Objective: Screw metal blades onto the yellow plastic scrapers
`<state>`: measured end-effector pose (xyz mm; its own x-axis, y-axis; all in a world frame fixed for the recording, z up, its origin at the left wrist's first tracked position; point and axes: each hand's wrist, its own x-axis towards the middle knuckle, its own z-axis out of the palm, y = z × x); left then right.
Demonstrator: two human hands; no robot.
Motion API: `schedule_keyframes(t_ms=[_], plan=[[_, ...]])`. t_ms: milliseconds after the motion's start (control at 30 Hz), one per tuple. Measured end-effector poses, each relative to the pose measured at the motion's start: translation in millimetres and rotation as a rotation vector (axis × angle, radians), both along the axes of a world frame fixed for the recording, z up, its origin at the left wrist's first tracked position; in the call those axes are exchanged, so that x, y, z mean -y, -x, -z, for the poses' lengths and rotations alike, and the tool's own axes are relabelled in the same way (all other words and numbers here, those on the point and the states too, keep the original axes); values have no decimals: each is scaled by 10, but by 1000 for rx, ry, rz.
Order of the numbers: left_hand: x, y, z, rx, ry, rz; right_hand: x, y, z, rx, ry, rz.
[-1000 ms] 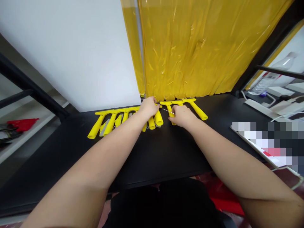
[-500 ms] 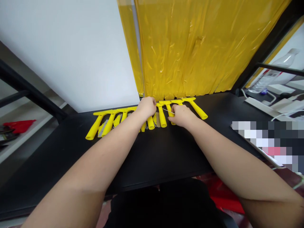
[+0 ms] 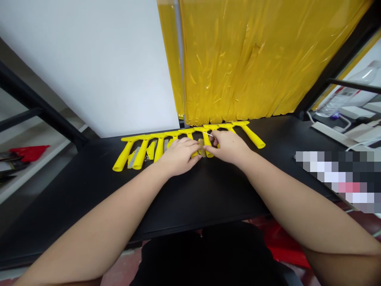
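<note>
A row of yellow T-shaped scraper handles [image 3: 122,157] lies side by side, with their crossbars along the back of the black table. My left hand [image 3: 181,156] lies palm down over the middle of the row, its fingers and thumb closed about the lower end of one handle. Close by on the right, my right hand [image 3: 229,146] pinches a thin metal rod [image 3: 208,134], whose tip points left toward a crossbar; its other end is hidden. Small yellow plates [image 3: 151,150] and grey metal blades [image 3: 133,158] lie between the handles.
Behind the black table [image 3: 220,190] stand a white panel [image 3: 98,67] and a yellow plastic-covered one [image 3: 238,59]. On the right are a clear bottle [image 3: 342,93], white power strips [image 3: 330,135] and a pixelated patch. A red item [image 3: 29,153] sits on the left shelf.
My left hand has come from the crossbars toward me, down onto the lower ends of the handles. My right hand stays near the same handles, still pinching the rod. The view has shifted slightly.
</note>
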<state>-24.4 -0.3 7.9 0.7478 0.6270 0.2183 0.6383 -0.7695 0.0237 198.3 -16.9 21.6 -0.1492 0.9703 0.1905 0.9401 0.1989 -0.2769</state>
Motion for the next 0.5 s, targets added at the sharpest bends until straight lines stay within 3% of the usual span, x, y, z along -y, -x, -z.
schedule_keyframes(t_ms=[200,500], plan=[[-3,-32,91,-78,23,43,45,130,49,121,111,19],[-43,-34,115,-71,24,47,44,129,62,139,104,20]])
